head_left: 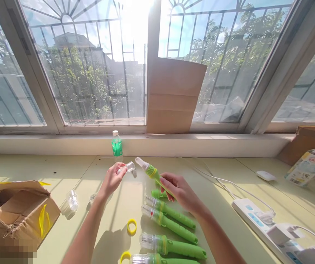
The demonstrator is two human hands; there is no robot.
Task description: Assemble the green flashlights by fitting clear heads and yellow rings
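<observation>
My left hand (113,178) pinches a small clear plastic cap (127,167) and holds it up over the table. My right hand (178,190) grips a green tube-shaped device (152,172) by its handle, its white tip pointing up and left toward the cap. Cap and tip are a short gap apart. Below my right hand several more green devices with clear caps (171,220) lie side by side on the pale yellow-green table (218,190).
Two yellow rings (131,226) and a clear cap (71,201) lie on the table. An open cardboard box (11,212) sits at left. A green-labelled bottle (117,146) stands by the windowsill. A white power strip (256,216) with cables lies at right, printed packaging (308,165) beyond it.
</observation>
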